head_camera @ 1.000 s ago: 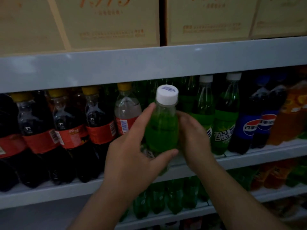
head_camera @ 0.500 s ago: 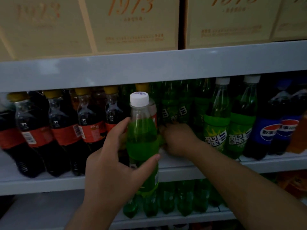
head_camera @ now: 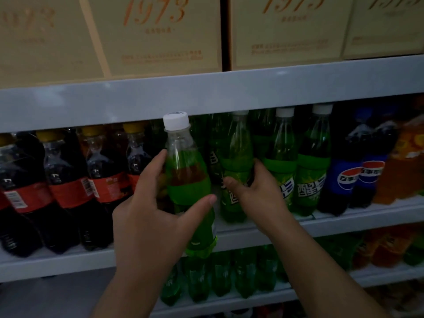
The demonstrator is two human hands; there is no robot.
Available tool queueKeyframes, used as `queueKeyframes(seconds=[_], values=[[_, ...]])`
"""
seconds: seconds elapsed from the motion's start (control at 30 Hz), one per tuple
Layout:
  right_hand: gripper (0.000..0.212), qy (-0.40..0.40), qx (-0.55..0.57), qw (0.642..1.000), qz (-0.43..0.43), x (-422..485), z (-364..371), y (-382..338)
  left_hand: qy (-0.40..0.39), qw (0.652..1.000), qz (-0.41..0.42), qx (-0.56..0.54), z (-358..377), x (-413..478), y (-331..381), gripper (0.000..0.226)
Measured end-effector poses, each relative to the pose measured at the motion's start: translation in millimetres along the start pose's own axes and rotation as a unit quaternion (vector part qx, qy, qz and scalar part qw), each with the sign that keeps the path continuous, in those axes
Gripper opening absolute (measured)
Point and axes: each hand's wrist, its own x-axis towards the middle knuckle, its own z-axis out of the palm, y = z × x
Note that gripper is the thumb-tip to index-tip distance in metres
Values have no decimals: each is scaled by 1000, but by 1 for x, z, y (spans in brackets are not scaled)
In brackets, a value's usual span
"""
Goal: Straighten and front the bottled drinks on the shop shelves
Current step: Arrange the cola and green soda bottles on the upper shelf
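Observation:
My left hand (head_camera: 149,216) grips a green soda bottle with a white cap (head_camera: 185,177), held upright in front of the middle shelf (head_camera: 344,222). Its base hangs below the shelf's front lip. My right hand (head_camera: 254,191) is curled round a second green bottle (head_camera: 236,157) that stands on the shelf just right of the first. Two more white-capped green bottles (head_camera: 314,171) stand to the right with labels facing out.
Dark cola bottles with red labels (head_camera: 66,180) fill the shelf's left side. Blue-labelled cola bottles (head_camera: 353,180) and orange drinks (head_camera: 410,161) stand at the right. Tan cartons (head_camera: 160,35) sit on the shelf above. More green bottles (head_camera: 220,274) line the shelf below.
My right hand has reached in and taken hold of a green bottle on the shelf. My left hand still holds the white-capped bottle at much the same spot in front of the shelf.

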Motion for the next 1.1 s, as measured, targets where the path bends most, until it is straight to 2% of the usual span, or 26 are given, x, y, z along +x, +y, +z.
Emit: queueKeyframes(seconds=[0.1, 0.3, 0.4, 0.5, 0.6, 0.7, 0.73, 0.8, 0.87, 1.0, 1.1], values=[[47, -9, -23, 1000, -5, -11, -4, 4, 0, 1000, 20, 10, 11, 2, 8, 96], [81, 16, -142, 987, -72, -18, -5, -1, 40, 994, 54, 83, 36, 9, 17, 93], [87, 18, -208, 974, -91, -23, -3, -4, 40, 994, 56, 86, 44, 11, 20, 93], [88, 6, -215, 973, -87, -25, -10, -8, 41, 993, 62, 95, 47, 11, 18, 94], [71, 6, -269, 956, -120, -30, -22, -19, 46, 993, 54, 98, 48, 9, 15, 94], [42, 127, -313, 915, -220, -26, -36, -41, 47, 993, 44, 95, 49, 8, 13, 93], [37, 142, -282, 923, -218, -21, -42, -51, 46, 993, 45, 96, 50, 7, 13, 93], [28, 88, -181, 969, -142, -4, -49, -71, 45, 993, 44, 98, 51, 5, 12, 93], [15, 0, -114, 992, -59, 16, -50, -84, 41, 994, 41, 97, 52, 3, 11, 92], [16, -39, -29, 999, -9, 44, -38, -93, 29, 994, 33, 98, 57, 0, 12, 90], [13, -33, -36, 999, 16, 52, -35, -92, 34, 993, 29, 112, 61, -3, 12, 89]])
